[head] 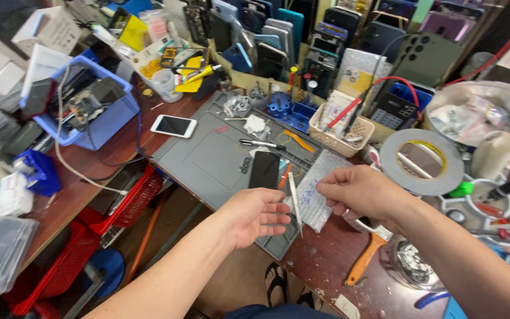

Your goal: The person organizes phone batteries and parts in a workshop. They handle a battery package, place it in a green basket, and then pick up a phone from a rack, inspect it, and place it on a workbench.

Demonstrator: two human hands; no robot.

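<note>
Fingers of the left hand (255, 215) are curled, thumb and forefinger pinching white tweezers (294, 204) that point down over the grey work mat (208, 159). Right hand (358, 192) pinches the edge of a bubble-wrap pouch (320, 189), fingertips pressed together. A black phone (265, 170) lies on the mat just beyond. Open mat remains left of the phone; clutter crowds the far and right edges.

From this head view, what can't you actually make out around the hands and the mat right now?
- Left hand: whether it grips the white tweezers; the fingers cover the contact.
- Right hand: what its fingertips pinch, too small to tell.
- Bubble-wrap pouch: contents hidden by the wrap.
- Black phone: face up or down, unclear.
- Orange-handled tool: head covered by the right wrist.
</note>
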